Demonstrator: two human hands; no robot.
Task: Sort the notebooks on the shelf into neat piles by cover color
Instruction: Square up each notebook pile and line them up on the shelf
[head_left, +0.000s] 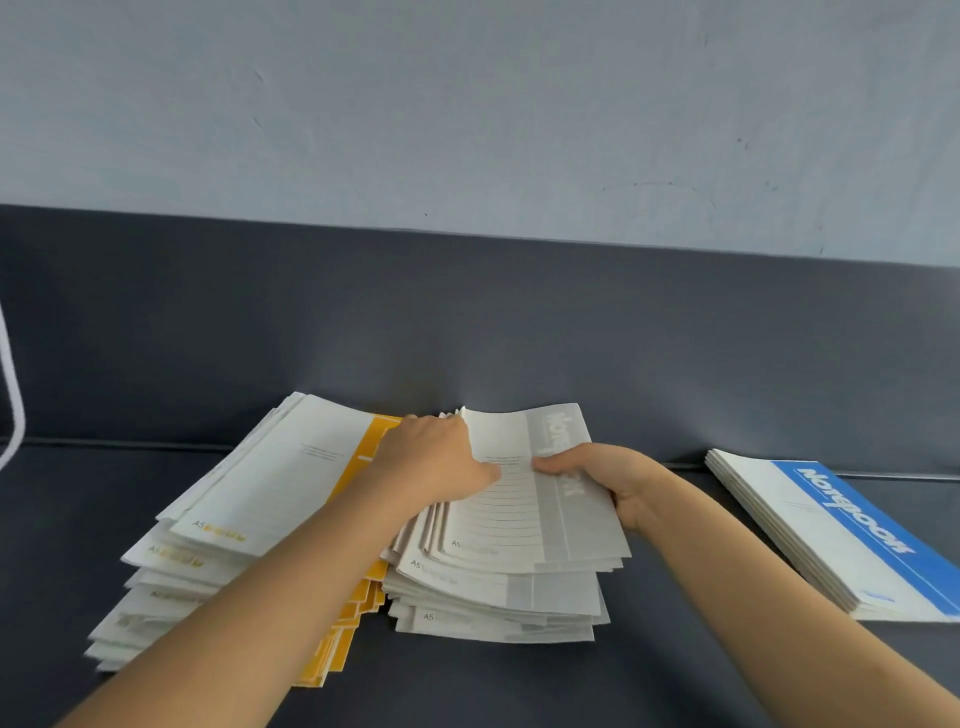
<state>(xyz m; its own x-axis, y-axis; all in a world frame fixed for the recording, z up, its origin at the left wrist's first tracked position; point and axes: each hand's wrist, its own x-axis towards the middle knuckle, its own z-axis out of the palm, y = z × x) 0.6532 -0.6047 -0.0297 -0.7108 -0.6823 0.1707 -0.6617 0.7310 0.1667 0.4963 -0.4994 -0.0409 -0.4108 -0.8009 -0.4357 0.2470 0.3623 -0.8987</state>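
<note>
Three piles of notebooks lie on a dark shelf (467, 686). The yellow-banded pile (218, 545) is at the left and is fanned out untidily. The grey-banded pile (498, 587) sits in the middle. My left hand (431, 457) grips the left edge of the top several grey notebooks (509, 514), thumb on the cover. My right hand (608, 478) holds their right edge with fingers curled over the cover. These top notebooks are lifted and bowed. The blue-banded pile (841, 540) lies apart at the right, fairly even.
A dark upright panel (467, 322) backs the shelf, with a pale wall (467, 104) above it. A white curved cord or tube (13, 410) hangs at the far left edge. Bare shelf surface lies between the grey and blue piles.
</note>
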